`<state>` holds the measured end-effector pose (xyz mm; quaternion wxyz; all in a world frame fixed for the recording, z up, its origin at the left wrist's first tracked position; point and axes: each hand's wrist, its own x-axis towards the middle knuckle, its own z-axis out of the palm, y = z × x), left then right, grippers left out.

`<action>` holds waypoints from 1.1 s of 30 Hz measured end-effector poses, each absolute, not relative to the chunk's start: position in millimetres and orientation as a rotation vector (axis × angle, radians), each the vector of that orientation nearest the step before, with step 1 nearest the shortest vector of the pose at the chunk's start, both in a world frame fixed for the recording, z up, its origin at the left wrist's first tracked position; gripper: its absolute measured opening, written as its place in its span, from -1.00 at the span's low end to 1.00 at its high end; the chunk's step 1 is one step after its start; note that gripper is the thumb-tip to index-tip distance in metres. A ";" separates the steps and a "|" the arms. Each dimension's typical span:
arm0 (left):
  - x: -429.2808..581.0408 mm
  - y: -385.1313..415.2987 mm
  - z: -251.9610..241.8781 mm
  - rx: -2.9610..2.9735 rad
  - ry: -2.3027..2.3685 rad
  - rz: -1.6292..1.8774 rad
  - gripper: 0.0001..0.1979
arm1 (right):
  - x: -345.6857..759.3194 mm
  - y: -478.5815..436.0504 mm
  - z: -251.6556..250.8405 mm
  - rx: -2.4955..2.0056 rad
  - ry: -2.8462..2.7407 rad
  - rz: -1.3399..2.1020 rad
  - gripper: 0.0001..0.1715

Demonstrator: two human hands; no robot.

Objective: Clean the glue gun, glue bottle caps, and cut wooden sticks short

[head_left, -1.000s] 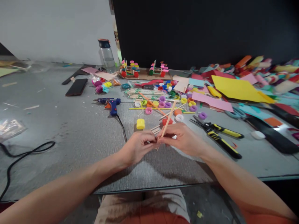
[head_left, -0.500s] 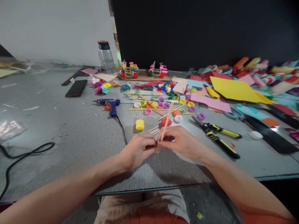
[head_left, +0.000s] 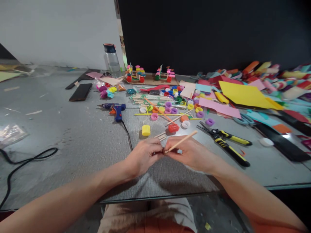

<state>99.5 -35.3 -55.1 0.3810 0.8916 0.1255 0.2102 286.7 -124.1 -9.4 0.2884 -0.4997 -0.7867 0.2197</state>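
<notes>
A thin wooden stick [head_left: 182,141] slants up to the right from the pinched fingers of my right hand [head_left: 194,153]. My left hand [head_left: 144,155] is closed too, its fingertips meeting the right ones at the stick's lower end. What the left fingers hold is hidden. Just beyond the hands lie short wooden sticks [head_left: 160,136], a red bottle-shaped piece [head_left: 173,128] and a yellow cap [head_left: 146,130].
A blue glue gun [head_left: 118,110] lies to the left, its black cord running toward my left hand. Black-and-yellow pliers [head_left: 225,142] rest at right. Farther back are coloured rings, yellow foam sheet [head_left: 245,94], small wheeled models [head_left: 134,73] and a water bottle [head_left: 112,58].
The wooden stick has tipped over from nearly upright to a low slant toward the right. Both hands stay together in almost the same spot.
</notes>
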 end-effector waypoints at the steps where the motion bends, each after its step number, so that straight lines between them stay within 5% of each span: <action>1: 99.7 -35.3 -55.2 2.263 0.327 0.530 -0.83 | 286.3 -123.8 -9.3 -1.340 -2.090 0.598 -0.84; 18: 102.4 -39.5 -49.0 1.953 0.461 0.388 -0.75 | 289.5 -117.4 -13.8 -1.428 -1.583 1.076 -0.81; 25: 102.2 -34.7 -52.7 2.097 0.448 0.500 -0.87 | 280.1 -122.7 -8.8 -1.472 -1.938 0.630 -0.82; 33: 100.6 -35.1 -52.6 2.202 0.411 0.493 -0.86 | 281.3 -121.4 -12.8 -1.412 -1.999 0.584 -0.81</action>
